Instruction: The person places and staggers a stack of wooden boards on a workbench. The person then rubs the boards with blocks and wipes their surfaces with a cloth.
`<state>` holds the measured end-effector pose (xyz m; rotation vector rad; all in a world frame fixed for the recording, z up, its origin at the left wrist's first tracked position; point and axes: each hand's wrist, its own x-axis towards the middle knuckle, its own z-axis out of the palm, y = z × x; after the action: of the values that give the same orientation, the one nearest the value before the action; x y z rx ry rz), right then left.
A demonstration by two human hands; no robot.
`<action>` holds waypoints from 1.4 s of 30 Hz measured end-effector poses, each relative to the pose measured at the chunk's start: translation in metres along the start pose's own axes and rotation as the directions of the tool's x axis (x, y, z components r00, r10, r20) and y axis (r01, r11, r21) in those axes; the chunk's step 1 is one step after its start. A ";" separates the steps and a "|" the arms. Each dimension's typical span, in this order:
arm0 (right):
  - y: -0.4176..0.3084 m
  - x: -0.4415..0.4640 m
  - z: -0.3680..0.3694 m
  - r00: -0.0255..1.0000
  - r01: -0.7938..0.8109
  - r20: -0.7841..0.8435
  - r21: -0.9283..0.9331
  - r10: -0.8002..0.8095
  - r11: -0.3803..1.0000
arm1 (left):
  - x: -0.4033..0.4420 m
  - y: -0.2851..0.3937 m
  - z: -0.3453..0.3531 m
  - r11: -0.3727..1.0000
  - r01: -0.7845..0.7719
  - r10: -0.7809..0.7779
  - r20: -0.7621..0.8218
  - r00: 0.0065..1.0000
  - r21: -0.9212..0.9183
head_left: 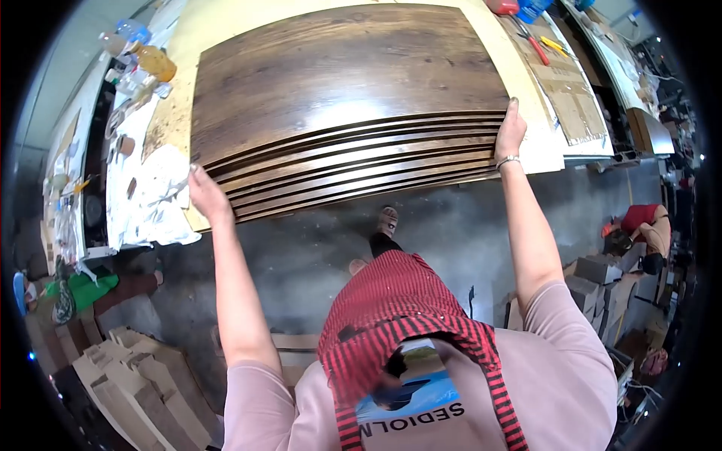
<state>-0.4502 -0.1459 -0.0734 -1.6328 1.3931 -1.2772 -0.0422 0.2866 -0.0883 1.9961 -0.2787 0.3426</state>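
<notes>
At the left of the counter [543,144], we are seeing one amber bottle [156,63]. Next, our left hand [209,197] is clamping the near left end of one stack of dark wood-grain boards [350,71], at least six, fanned along the near edge, lying on the counter. Our right hand [511,135] is clamping its right end, thumb raised. Farther right, one red-handled tool [538,51] and one yellow-handled tool [554,46] are lying on cardboard [568,94].

Brown wood-grain panels [346,90] lie stacked, edges staggered, on a yellowish board [538,144].
</notes>
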 end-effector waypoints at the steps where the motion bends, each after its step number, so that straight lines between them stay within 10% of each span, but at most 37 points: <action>1: -0.002 0.004 0.004 1.000 -0.020 -0.012 -0.089 0.019 0.996 | -0.002 0.008 0.004 0.999 0.039 -0.040 -0.024 0.999 -0.023; 21: -0.028 0.010 0.007 1.000 0.001 -0.015 -0.495 -0.009 0.869 | 0.002 0.029 0.001 0.974 0.120 -0.100 -0.110 0.989 0.193; 42: -0.012 -0.003 -0.006 0.994 -0.036 0.088 -0.357 0.072 0.933 | 0.007 0.008 -0.013 0.957 0.100 -0.149 0.165 0.975 0.272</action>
<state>-0.4512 -0.1391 -0.0616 -1.8509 1.6658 -0.9347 -0.0401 0.2948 -0.0739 2.3003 -0.2305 0.1167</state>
